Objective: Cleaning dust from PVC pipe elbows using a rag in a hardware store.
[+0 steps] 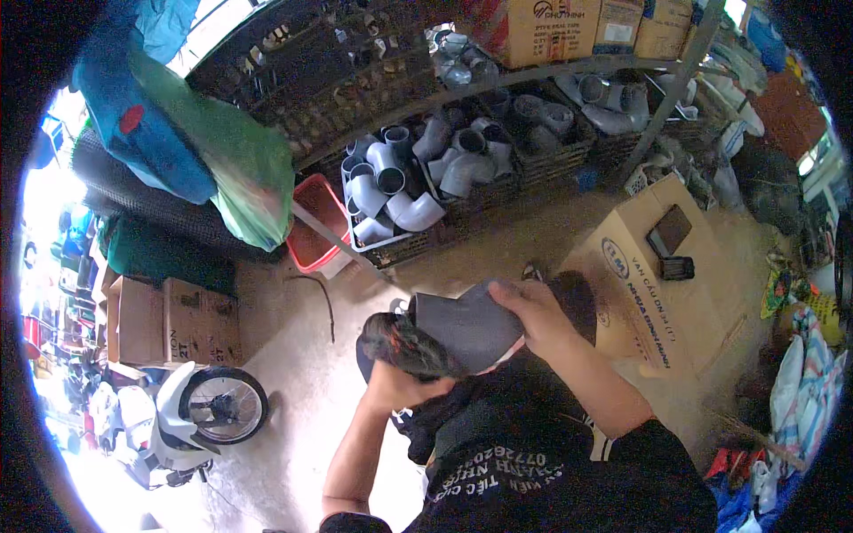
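Observation:
A grey plastic pipe elbow (463,326) is held over my lap, tilted sideways. My right hand (536,310) grips its right end, the thumb lying on top. In my left hand (406,390) is a bunched dark cloth (400,343) with some orange-red marks. The cloth is pressed to the elbow's left end and hides part of that rim. What lies under the elbow is mostly covered by my hands and dark clothes.
Crates of grey pipe fittings (383,170) line the shelf ahead, beside a red plastic basket (318,226). On my right a cardboard box (640,286) carries a phone-like dark object (670,230). Leftward are a motorbike wheel (223,405), cardboard boxes (200,323) and hanging plastic bags (246,173).

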A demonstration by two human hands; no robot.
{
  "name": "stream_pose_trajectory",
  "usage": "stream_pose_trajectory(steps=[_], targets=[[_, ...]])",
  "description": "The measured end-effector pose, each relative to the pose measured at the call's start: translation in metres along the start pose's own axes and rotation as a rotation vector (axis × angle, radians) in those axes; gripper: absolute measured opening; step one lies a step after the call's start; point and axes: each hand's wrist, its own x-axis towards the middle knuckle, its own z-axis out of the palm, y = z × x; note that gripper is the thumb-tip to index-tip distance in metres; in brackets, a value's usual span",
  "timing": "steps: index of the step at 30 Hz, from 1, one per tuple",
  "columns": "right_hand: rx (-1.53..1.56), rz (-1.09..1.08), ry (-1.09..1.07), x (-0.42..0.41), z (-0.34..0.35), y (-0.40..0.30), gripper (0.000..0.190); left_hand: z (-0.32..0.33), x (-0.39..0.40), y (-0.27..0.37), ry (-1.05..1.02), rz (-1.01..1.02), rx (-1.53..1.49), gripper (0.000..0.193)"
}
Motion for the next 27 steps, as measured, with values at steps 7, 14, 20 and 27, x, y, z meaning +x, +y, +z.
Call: stream_pose_trajectory(steps=[7,14,20,27], targets=[[-0.379,-0.173,-0.547,-0.009,-0.015,-0.017,0.038,-0.005,0.008,-0.006,0.247,-0.320,-0.690,0.038],[0.147,-0.163,-0.211,-0.008,0.003,0.003,0.041,0.014,0.009,-0.002,0.438,-0.287,-0.336,0.057],[0.506,0.114,-0.134,-0.008,0.008,0.017,0.050,0.037,-0.003,-0.042,0.702,0.082,0.060,0.073],[0.628,0.266,-0.046,-0.007,0.007,0.013,0.052,0.020,0.007,-0.042,0.333,-0.169,-0.452,0.052]])
